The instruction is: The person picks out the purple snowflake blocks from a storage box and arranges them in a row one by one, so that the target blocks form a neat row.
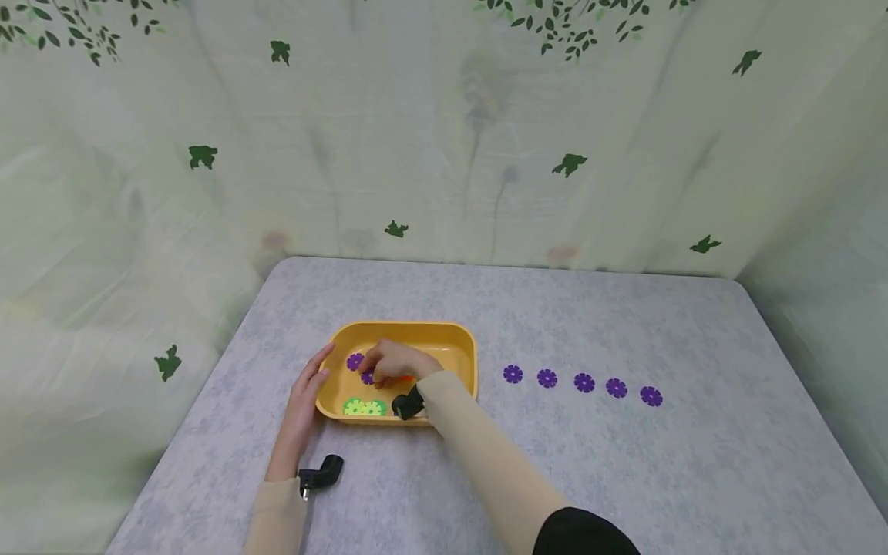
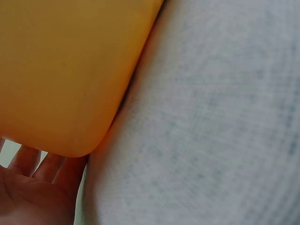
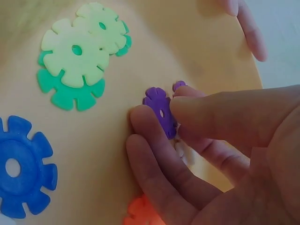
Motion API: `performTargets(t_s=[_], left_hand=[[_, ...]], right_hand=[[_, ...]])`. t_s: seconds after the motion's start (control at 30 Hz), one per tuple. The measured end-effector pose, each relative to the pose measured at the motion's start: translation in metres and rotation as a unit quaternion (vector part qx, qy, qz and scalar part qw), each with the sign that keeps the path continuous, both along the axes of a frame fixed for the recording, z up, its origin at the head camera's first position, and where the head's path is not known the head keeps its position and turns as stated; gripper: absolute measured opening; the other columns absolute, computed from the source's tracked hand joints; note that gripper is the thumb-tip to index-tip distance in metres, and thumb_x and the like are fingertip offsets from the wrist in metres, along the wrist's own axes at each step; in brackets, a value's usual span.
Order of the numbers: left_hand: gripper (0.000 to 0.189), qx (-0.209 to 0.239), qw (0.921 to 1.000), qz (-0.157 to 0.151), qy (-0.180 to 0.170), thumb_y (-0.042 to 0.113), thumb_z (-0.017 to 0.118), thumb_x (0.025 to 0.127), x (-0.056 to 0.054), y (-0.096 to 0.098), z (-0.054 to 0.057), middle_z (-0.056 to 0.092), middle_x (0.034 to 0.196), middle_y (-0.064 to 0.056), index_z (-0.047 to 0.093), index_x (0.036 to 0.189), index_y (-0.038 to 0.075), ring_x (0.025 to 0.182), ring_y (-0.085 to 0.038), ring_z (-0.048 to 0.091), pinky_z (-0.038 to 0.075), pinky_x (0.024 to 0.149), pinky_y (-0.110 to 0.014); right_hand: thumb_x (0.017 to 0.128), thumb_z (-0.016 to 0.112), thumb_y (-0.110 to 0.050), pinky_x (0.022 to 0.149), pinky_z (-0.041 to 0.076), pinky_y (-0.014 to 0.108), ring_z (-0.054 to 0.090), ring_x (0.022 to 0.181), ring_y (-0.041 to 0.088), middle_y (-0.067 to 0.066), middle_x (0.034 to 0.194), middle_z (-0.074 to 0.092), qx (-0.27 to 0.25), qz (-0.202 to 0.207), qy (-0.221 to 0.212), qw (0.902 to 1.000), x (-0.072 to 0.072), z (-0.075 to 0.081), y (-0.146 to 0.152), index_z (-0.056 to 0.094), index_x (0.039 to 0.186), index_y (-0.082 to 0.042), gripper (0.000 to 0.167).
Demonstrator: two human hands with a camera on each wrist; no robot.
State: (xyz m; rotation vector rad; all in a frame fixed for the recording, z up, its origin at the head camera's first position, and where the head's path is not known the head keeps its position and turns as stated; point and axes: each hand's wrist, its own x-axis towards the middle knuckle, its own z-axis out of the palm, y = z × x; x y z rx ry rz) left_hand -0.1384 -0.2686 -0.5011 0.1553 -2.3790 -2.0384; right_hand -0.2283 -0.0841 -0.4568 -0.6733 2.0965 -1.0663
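A yellow tray [image 1: 444, 334] stands on the table with notched, flower-shaped plastic discs inside. My left hand [image 1: 302, 397] rests against the tray's left end, its fingers extended along the outer wall. Inside the tray, my right hand [image 1: 402, 361] pinches a purple flower disc [image 3: 160, 108] between thumb and fingers. Another purple disc [image 1: 354, 361] lies just beyond the fingertips, mostly hidden by the thumb in the right wrist view. Light-green discs [image 3: 75, 51] overlap darker green ones [image 3: 70, 96] near the tray's front. A blue disc [image 3: 28, 164] and an orange disc [image 3: 140, 212] lie near the right hand.
Right of the tray, several purple discs [image 1: 584, 383] lie spaced out in a row on the grey table [image 1: 555, 462]. A leaf-patterned curtain [image 1: 444, 154] hangs behind the table and along its sides. Wrist cameras [image 1: 323, 472] are strapped to both arms.
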Motion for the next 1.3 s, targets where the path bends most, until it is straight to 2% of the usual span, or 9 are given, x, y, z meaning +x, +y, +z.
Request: performTargets(t_s=[0.13,0.27,0.37,0.5,0.57,0.73,0.8,1.03,1.3], left_hand=[[0.045,-0.002,1.0,0.002,-0.007,0.027,0.035,0.105,0.0,0.0,0.0,0.024,0.155,0.002,0.033,0.15,0.021,0.142,-0.017,0.018,0.024,0.112,-0.029],[0.045,-0.001,1.0,0.002,-0.003,0.025,0.034,0.106,0.0,0.001,0.0,0.025,0.155,0.001,0.033,0.15,0.02,0.142,-0.017,0.017,0.023,0.112,-0.028],[0.045,0.004,1.0,0.0,0.005,0.023,0.034,0.106,0.001,0.001,0.001,0.025,0.155,0.0,0.034,0.15,0.018,0.142,-0.017,0.017,0.021,0.113,-0.031],[0.044,0.003,0.9999,0.0,0.01,0.022,0.034,0.106,0.001,0.001,0.002,0.026,0.155,0.0,0.034,0.149,0.017,0.142,-0.017,0.017,0.024,0.108,-0.018],[0.045,0.0,1.0,0.0,0.006,0.025,0.034,0.106,0.001,0.002,0.003,0.025,0.155,0.001,0.034,0.15,0.018,0.142,-0.017,0.017,0.025,0.108,-0.018],[0.046,0.011,0.9999,-0.003,0.002,0.029,0.036,0.105,0.002,0.003,0.004,0.025,0.155,0.002,0.034,0.15,0.018,0.142,-0.016,0.016,0.018,0.114,-0.038],[0.047,0.009,0.9999,-0.004,0.003,0.029,0.036,0.105,0.002,0.003,0.004,0.025,0.155,0.001,0.034,0.15,0.017,0.143,-0.016,0.015,0.018,0.115,-0.037],[0.047,0.001,1.0,-0.002,0.006,0.031,0.037,0.105,0.001,0.002,0.001,0.025,0.156,0.0,0.034,0.15,0.018,0.143,-0.017,0.016,0.019,0.114,-0.037],[0.046,-0.005,0.9999,0.0,0.014,0.029,0.036,0.105,0.001,0.002,0.001,0.026,0.155,-0.001,0.035,0.149,0.018,0.142,-0.017,0.017,0.02,0.113,-0.031]], right_hand=[[0.084,0.055,0.007,0.056,0.041,0.021,0.048,0.081,0.016,0.003,0.108,0.055,0.025,0.025,0.035,0.9988,-0.001,0.0,-0.002,0.07,0.115,-0.006,0.036],[0.085,0.058,0.006,0.063,0.043,0.019,0.047,0.092,0.015,0.001,0.108,0.055,0.047,0.015,0.034,0.9982,-0.001,0.001,-0.002,0.073,0.108,-0.007,0.031],[0.085,0.06,0.006,0.067,0.047,0.021,0.049,0.086,0.016,0.001,0.1,0.056,0.052,0.0,0.018,0.9985,-0.001,0.002,-0.002,0.073,0.103,-0.007,0.026],[0.085,0.061,0.006,0.064,0.047,0.023,0.051,0.078,0.016,0.0,0.093,0.06,0.054,0.006,0.017,0.9984,-0.001,0.002,-0.002,0.072,0.103,-0.008,0.025],[0.086,0.061,0.004,0.062,0.045,0.021,0.05,0.077,0.014,0.0,0.093,0.06,0.065,0.021,0.034,0.9971,-0.001,0.001,-0.003,0.071,0.106,-0.011,0.027],[0.088,0.061,0.002,0.056,0.04,0.019,0.048,0.072,0.013,0.0,0.1,0.059,0.105,0.05,0.062,0.9913,-0.003,0.001,-0.008,0.07,0.114,-0.019,0.035],[0.089,0.059,0.002,0.055,0.039,0.019,0.047,0.071,0.013,-0.001,0.103,0.059,0.115,0.058,0.067,0.9895,-0.003,0.0,-0.01,0.07,0.116,-0.021,0.038],[0.089,0.06,0.002,0.06,0.042,0.019,0.05,0.08,0.013,-0.004,0.101,0.059,0.135,0.075,0.091,0.9839,-0.007,-0.001,-0.011,0.071,0.097,-0.022,0.028],[0.082,0.063,0.01,0.048,0.033,0.019,0.044,0.064,0.012,-0.002,0.086,0.057,0.142,0.112,0.144,0.973,-0.014,-0.004,-0.007,0.064,0.086,-0.015,0.025]])
